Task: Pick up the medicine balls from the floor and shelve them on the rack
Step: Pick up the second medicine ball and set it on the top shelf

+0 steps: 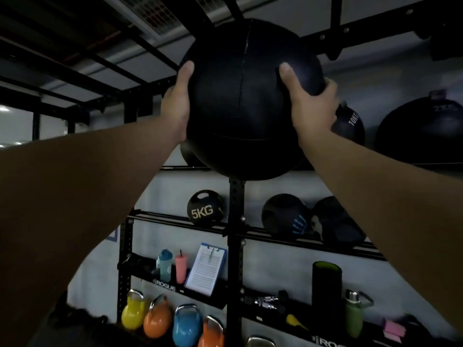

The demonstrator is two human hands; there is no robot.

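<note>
A large black medicine ball [246, 101] is raised high in front of the black rack [236, 221], at the level of its top shelf. My left hand [176, 106] grips the ball's left side and my right hand [310, 103] grips its right side, thumbs on the front. Behind it on the top shelf sit a 10KG ball [349, 125] and a bigger black ball [421, 131]. On the shelf below rest a 5KG handled ball [205, 207], a ball with a blue hand print [285, 215] and another dark ball [338, 224].
Lower shelves carry two drink bottles [172, 265], a clipboard [206, 269], a black foam roller [327, 284] and a green flask [353, 314]. Coloured kettlebells [172, 319] line the bottom. Black beams [105, 63] run overhead at left.
</note>
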